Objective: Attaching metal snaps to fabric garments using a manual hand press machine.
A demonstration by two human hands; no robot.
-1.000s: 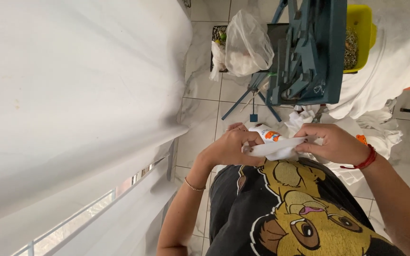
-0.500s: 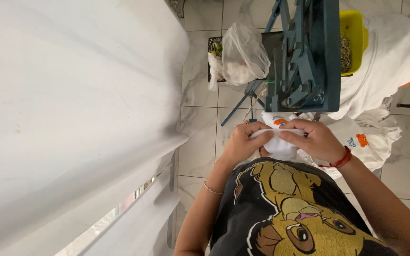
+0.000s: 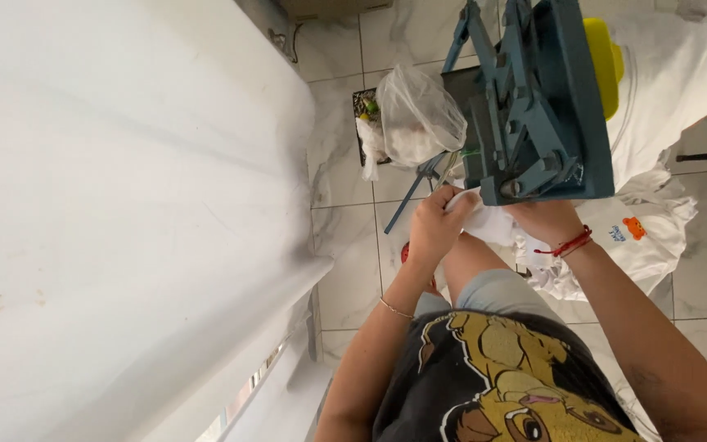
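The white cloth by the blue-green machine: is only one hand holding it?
No: both the left hand and the right hand grip the white cloth just below the blue-green machine.

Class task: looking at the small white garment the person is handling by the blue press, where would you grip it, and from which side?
Grip the white garment at its bunched free edge, from the person's side. The blue press blocks the far side, and the left hand and right hand hold it there.
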